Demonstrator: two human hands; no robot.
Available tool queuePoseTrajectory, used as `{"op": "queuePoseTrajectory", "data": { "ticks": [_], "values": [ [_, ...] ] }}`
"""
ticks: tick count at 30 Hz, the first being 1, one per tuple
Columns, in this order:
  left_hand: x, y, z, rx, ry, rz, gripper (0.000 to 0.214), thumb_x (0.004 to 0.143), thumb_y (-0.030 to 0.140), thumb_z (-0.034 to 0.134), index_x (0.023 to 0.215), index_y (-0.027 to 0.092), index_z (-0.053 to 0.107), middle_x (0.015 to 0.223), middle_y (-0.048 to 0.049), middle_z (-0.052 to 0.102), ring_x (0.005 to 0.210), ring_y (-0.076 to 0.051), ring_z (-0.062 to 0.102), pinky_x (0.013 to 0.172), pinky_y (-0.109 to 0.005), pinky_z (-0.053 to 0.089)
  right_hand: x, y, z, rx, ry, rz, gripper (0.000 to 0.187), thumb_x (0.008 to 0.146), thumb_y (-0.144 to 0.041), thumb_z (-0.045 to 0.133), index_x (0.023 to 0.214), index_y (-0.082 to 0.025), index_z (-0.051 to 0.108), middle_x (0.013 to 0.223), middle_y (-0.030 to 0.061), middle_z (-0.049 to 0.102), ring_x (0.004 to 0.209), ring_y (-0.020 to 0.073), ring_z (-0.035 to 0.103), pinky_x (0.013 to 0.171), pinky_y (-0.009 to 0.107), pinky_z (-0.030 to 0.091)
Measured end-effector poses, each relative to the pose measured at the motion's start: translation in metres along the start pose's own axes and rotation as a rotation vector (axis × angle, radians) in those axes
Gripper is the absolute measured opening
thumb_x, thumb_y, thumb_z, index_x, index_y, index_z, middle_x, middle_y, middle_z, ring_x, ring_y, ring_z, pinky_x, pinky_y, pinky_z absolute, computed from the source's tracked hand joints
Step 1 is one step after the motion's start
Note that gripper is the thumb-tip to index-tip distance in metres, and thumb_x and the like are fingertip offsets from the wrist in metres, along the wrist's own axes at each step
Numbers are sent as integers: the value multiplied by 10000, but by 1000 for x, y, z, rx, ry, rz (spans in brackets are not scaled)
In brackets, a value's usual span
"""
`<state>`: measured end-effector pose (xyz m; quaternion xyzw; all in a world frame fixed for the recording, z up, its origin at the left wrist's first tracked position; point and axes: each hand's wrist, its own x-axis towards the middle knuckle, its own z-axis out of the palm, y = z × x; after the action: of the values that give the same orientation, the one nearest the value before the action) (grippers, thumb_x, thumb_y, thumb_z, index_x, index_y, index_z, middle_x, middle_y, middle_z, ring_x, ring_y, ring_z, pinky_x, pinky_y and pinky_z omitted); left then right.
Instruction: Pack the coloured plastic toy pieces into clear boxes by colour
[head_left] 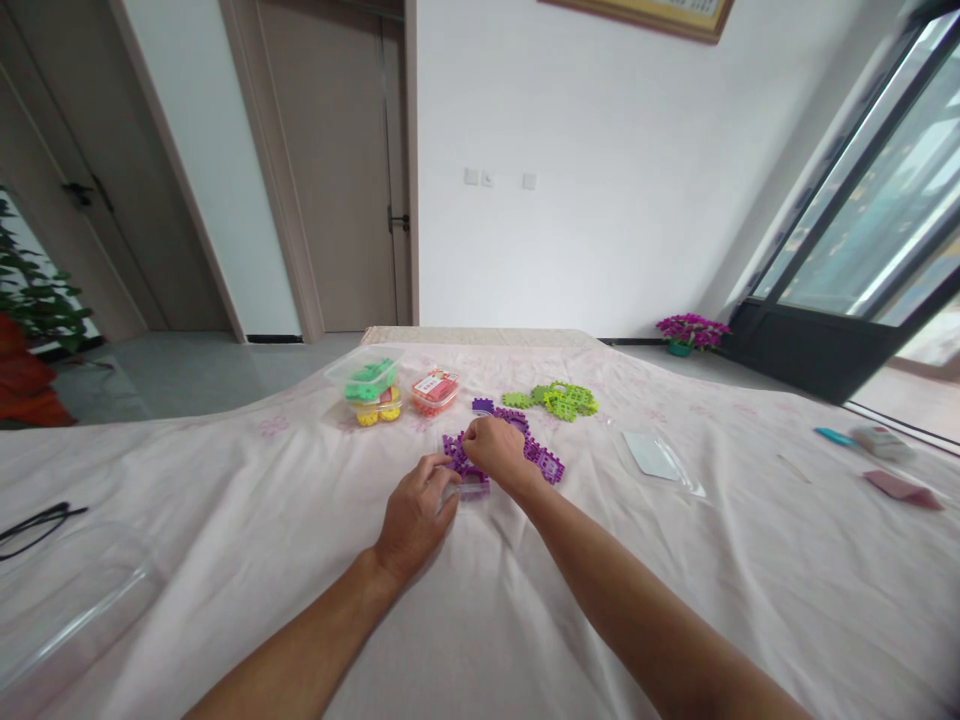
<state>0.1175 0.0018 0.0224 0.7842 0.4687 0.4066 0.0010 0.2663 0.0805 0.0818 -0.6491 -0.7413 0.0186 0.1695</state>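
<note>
A cluster of purple plastic interlocking pieces [541, 458] lies on the pink cloth in the middle. My left hand [415, 517] rests on the cloth with its fingers curled against a small clear box [474, 487] holding purple pieces. My right hand [495, 450] is closed in a pinch over the purple pieces just above that box. What its fingertips hold is hidden.
Green pieces [559, 400] lie behind the purple ones. Two clear boxes stand at the back left, one with green and yellow pieces [373, 389], one with red [435, 390]. A clear lid [660, 458] lies right; a large clear container [67, 600] sits near left.
</note>
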Motion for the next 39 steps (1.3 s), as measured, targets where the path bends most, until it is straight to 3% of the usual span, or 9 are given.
{"op": "queuePoseTrajectory", "data": {
  "ticks": [12, 16, 20, 23, 27, 30, 35, 39],
  "values": [
    [0, 0, 0, -1, -11, -16, 128, 849, 164, 572, 955, 221, 616, 1153, -54, 594, 1042, -199, 619, 945, -348, 511, -7, -3, -1, -123, -125, -78, 241, 830, -238, 517, 880, -210, 751, 931, 116, 743, 884, 243, 694, 731, 309, 474],
    [0, 1, 0, -11, -23, -27, 137, 841, 157, 575, 949, 229, 620, 1158, -50, 595, 1058, -202, 613, 954, -348, 504, -6, 1, -4, -45, -113, -97, 243, 840, -260, 516, 882, -232, 754, 920, 77, 747, 870, 221, 688, 721, 281, 460],
    [-1, 4, -1, 0, -16, -45, 145, 822, 141, 589, 928, 236, 617, 1141, -40, 607, 1037, -197, 622, 933, -342, 505, 0, 28, -7, 218, 110, -126, 261, 884, -295, 487, 954, -281, 738, 972, -3, 741, 894, 169, 668, 760, 241, 450],
    [-1, 5, -2, 41, 0, -65, 126, 821, 151, 601, 911, 238, 617, 1136, -35, 616, 1006, -195, 635, 902, -344, 509, 4, 64, -4, 297, 262, -19, 261, 886, -289, 495, 1017, -256, 719, 1036, 12, 723, 944, 168, 645, 828, 253, 444],
    [1, 2, -1, 98, 36, -68, 127, 814, 141, 609, 897, 237, 624, 1114, -35, 629, 1008, -197, 637, 880, -334, 508, 1, 113, 9, 193, 259, 105, 315, 880, -386, 531, 1113, -240, 687, 1088, 64, 698, 982, 208, 622, 821, 290, 435],
    [2, 0, 0, 122, 62, -68, 126, 807, 137, 619, 885, 236, 627, 1096, -34, 638, 993, -196, 640, 864, -328, 509, -7, 133, 20, 191, 174, 104, 294, 904, -400, 490, 1029, -251, 710, 995, 48, 719, 892, 198, 638, 731, 268, 417],
    [2, 0, 1, 131, 67, -81, 132, 807, 149, 628, 898, 244, 627, 1109, -28, 636, 992, -194, 641, 870, -326, 504, -19, 134, 24, 207, 161, 38, 345, 924, -389, 449, 746, -222, 692, 741, 17, 700, 693, 153, 612, 616, 233, 360],
    [1, -2, 0, 134, 59, -107, 117, 819, 169, 625, 906, 248, 617, 1125, -27, 628, 986, -195, 641, 863, -326, 501, -26, 127, 17, 248, 131, -102, 300, 921, -356, 462, 776, -225, 689, 737, -6, 694, 685, 142, 615, 638, 225, 377]
  ]
}}
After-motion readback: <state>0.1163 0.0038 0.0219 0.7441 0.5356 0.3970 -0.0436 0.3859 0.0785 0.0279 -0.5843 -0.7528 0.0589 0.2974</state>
